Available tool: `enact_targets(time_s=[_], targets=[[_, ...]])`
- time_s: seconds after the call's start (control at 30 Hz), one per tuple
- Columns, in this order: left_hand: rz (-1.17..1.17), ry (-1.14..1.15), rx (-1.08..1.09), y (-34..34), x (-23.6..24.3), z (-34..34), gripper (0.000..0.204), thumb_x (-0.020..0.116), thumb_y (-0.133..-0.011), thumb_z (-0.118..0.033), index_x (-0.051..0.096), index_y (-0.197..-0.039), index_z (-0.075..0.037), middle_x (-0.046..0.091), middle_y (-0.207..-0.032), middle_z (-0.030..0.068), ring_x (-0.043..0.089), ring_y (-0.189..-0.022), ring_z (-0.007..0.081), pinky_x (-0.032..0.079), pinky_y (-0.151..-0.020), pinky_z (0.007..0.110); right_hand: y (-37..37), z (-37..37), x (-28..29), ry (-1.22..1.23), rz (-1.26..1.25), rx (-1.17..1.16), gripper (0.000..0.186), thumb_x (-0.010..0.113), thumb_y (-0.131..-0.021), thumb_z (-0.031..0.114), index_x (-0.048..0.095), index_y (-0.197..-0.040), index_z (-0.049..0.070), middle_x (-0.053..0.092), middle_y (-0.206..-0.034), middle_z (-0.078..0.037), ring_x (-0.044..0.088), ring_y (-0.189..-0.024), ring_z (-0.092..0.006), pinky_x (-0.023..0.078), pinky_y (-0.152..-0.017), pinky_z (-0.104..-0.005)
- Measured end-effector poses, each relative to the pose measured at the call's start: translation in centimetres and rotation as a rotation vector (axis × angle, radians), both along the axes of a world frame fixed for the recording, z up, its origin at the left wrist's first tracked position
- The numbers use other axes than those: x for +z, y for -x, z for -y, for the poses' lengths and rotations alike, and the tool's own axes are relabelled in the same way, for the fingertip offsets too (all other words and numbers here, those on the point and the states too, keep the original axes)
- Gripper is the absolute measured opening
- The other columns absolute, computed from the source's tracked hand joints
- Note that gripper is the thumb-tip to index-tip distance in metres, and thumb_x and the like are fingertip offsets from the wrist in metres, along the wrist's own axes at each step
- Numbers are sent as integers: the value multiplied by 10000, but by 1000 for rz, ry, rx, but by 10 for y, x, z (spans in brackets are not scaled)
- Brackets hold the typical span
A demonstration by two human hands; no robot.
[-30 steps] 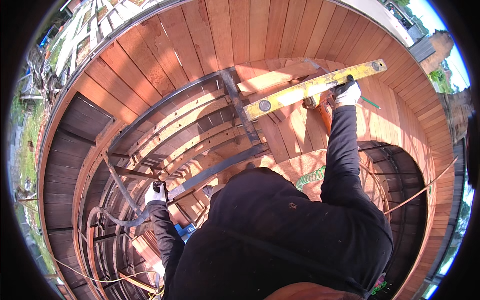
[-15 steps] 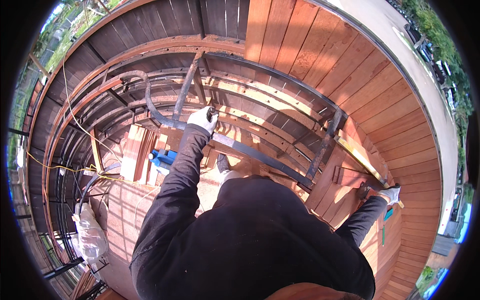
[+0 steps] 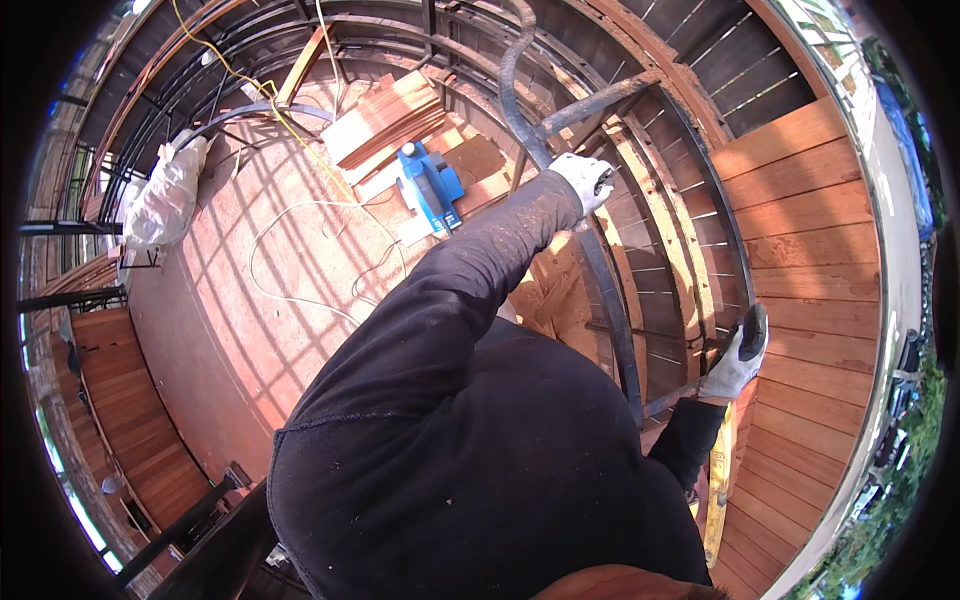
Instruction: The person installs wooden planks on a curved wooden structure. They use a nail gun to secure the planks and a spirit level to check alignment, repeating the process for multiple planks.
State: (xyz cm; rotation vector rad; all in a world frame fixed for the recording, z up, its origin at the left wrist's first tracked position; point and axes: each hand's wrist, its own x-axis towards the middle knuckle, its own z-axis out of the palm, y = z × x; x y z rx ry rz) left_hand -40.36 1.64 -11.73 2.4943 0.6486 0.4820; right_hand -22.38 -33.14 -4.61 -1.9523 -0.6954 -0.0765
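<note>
My left hand [image 3: 585, 184], in a white glove with dark palm coating, is closed around the dark metal rail [image 3: 603, 272] of a welded frame. On the right, my gloved right hand [image 3: 735, 366] is curled at the corner where the frame's outer bar [image 3: 727, 215] meets a crossbar; its fingers are partly hidden. A yellow spirit level [image 3: 718, 485] leans below this hand, apart from its fingers, against reddish wooden boards [image 3: 812, 283]. My dark-sleeved left arm stretches forward across the view, and my torso hides the lower middle.
A blue power planer [image 3: 428, 188] stands by a stack of planks [image 3: 385, 118] on the sunlit floor [image 3: 215, 330]. A white cord [image 3: 262, 272] and a yellow cord [image 3: 293, 136] trail there. A white plastic bag [image 3: 165, 200] sits at the left. Curved metal ribs [image 3: 460, 45] ring the far side.
The view has swung to the right. My right hand has let go of the yellow level and moved forward to the metal frame's corner. My left hand stays on the rail.
</note>
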Motion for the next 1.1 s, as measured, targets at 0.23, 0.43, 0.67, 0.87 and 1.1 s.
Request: enact_targets(time_s=[0.23, 0.43, 0.67, 0.87, 1.1], targets=[[355, 211, 153, 110, -9, 61, 273, 669, -811, -167, 657, -1071, -88, 656, -993, 118, 614, -957, 313, 493, -858, 403, 64, -100, -69, 490, -205, 624, 588, 634, -853, -42, 442, -1404, 26, 580, -1299, -140, 575, -1172, -204, 456, -1013, -328], [-19, 368, 793, 241, -123, -41, 355, 645, -836, -264, 624, -1131, -69, 646, -1092, 181, 615, -1028, 350, 488, -903, 427, 121, -159, -66, 810, -167, 586, 716, 708, -825, 306, 387, -1419, 67, 635, -1142, -215, 620, -1057, -368, 484, -910, -434], [-634, 263, 1074, 307, -150, -225, 660, 668, -793, -403, 502, -1361, -111, 537, -1338, 161, 482, -1268, 326, 397, -1065, 414, 131, -181, -60, 1086, -72, 427, 509, 674, -820, 337, 498, -1230, 92, 674, -935, -210, 659, -869, -395, 509, -771, -471], [-893, 301, 974, 324, -195, -307, 830, 784, -694, -455, 441, -1409, -209, 403, -1464, 132, 311, -1395, 331, 261, -1146, 446, 140, -186, -60, 1145, -143, 328, 499, 657, -818, 397, 529, -1193, 94, 684, -863, -190, 669, -795, -382, 521, -723, -461], [-1177, 215, 819, 318, -181, -326, 1038, 886, -625, -401, 315, -1465, -183, 398, -1473, 148, 408, -1348, 323, 413, -1064, 451, 131, -194, -47, 1311, -260, 322, 591, 574, -844, 516, 509, -1267, 109, 673, -792, -147, 665, -742, -354, 502, -663, -457]])
